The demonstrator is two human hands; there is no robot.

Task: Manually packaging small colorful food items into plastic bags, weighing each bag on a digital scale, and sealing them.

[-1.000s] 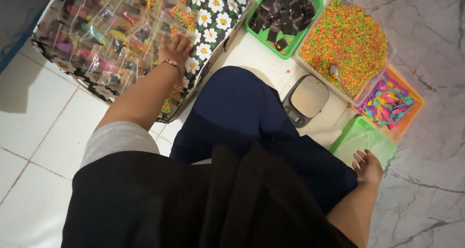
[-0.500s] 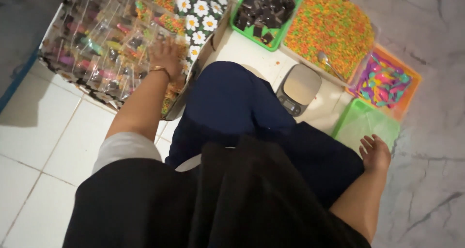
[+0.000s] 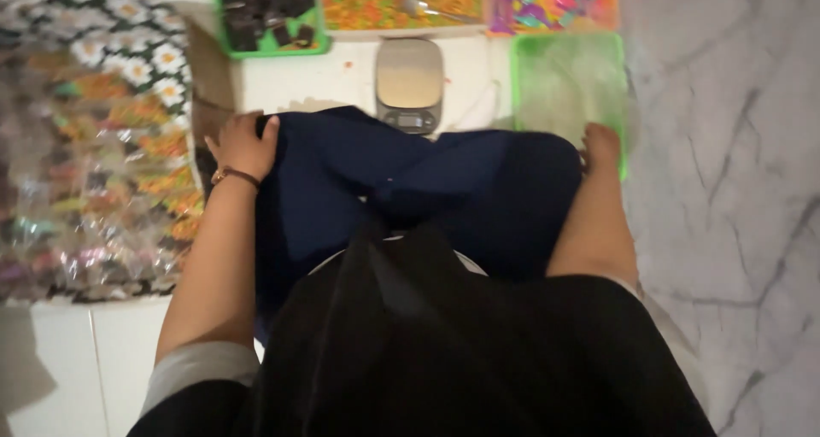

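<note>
Seemingly the person is settling into a cross-legged seat on the white tiled floor point(image 3: 94, 351), with no sweet or packet in hand, so the step reads as a pause in the sorting and weighing laid out in front. The left hand point(image 3: 243, 145) lies loosely open, fingers spread over the left knee of the dark blue trousers point(image 3: 410, 189), a thin bracelet point(image 3: 235, 175) at the wrist; it grips nothing but cloth. The right hand point(image 3: 602, 146) rests at the right knee, just touching the near edge of the empty green tray point(image 3: 568, 78); its fingers are partly hidden, so how far it is open cannot be told, though it appears to hold nothing. Straight ahead sits a small kitchen scale point(image 3: 410, 82), and beyond it a green tray of dark pieces point(image 3: 265, 14), a tray of orange and green sweets point(image 3: 397, 0) with a spoon point(image 3: 427, 10), and an orange tray of bright candies point(image 3: 551, 1). To the left, filled clear packets point(image 3: 85, 189) lie heaped on a daisy-print cloth point(image 3: 128, 35). Any next reach would call for leaning forward over the knees.
</note>
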